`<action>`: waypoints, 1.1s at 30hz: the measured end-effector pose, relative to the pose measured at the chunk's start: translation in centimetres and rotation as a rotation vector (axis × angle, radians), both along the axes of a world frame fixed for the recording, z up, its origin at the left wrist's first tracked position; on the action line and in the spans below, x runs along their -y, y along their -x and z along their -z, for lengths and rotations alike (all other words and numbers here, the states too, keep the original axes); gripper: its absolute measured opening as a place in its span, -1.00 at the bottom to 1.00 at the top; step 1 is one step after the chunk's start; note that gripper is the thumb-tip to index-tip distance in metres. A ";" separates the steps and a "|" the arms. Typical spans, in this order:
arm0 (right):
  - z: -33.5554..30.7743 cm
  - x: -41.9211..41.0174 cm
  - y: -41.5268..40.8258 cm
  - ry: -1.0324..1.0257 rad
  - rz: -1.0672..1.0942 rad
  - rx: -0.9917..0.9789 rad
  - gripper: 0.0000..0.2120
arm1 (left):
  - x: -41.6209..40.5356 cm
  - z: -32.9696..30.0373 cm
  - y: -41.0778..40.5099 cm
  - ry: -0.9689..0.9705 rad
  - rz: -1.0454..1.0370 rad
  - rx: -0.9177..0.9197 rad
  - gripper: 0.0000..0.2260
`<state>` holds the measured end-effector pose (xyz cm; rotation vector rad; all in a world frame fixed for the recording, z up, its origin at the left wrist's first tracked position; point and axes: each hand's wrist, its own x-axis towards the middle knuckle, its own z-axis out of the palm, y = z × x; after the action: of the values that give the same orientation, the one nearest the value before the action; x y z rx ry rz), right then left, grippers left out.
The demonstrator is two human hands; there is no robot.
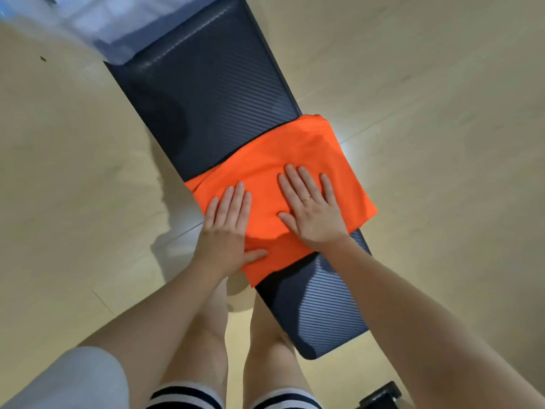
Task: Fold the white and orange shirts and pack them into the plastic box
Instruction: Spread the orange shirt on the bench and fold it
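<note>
Soft, even indoor light falls from above, a little dim and warm. My arms and body cast blurred grey shadows across the pale floor [73, 172] to my left and onto the dark bench [206, 93]. A faint sheen streaks the bench's far end. The plastic box [97, 22] at the top corner is smeared with blur. Edges bend outward from the wide lens.

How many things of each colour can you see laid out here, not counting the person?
Orange: 1, the folded orange shirt, with the left hand and right hand pressed flat on it
Dark blue: 1, the padded bench
Clear: 1, the plastic box, blurred at the bench's far end
White: 0, no white shirt visible
Total: 3
</note>
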<state>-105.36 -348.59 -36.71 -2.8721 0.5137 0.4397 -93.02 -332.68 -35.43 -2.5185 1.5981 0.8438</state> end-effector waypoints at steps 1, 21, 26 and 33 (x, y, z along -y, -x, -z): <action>0.2 0.8 0.9 0.026 0.015 0.000 -0.39 | -0.3 0.3 0.1 -0.010 0.013 0.018 0.05; -3.6 2.9 5.6 -0.725 1.629 0.101 -0.75 | -0.4 -3.5 8.7 -0.145 -1.660 -0.708 -0.66; -5.0 2.7 6.2 -0.665 1.511 0.156 -0.81 | -1.5 -4.7 8.3 -0.196 -1.811 -0.991 -0.76; -8.2 2.9 7.3 -0.874 1.616 0.141 -0.73 | -1.6 -8.6 8.0 0.003 -1.974 -1.219 -0.83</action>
<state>-112.68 -351.51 -28.55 -1.0419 1.7125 0.0698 -101.00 -331.09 -26.87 -2.7270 -1.9110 2.3616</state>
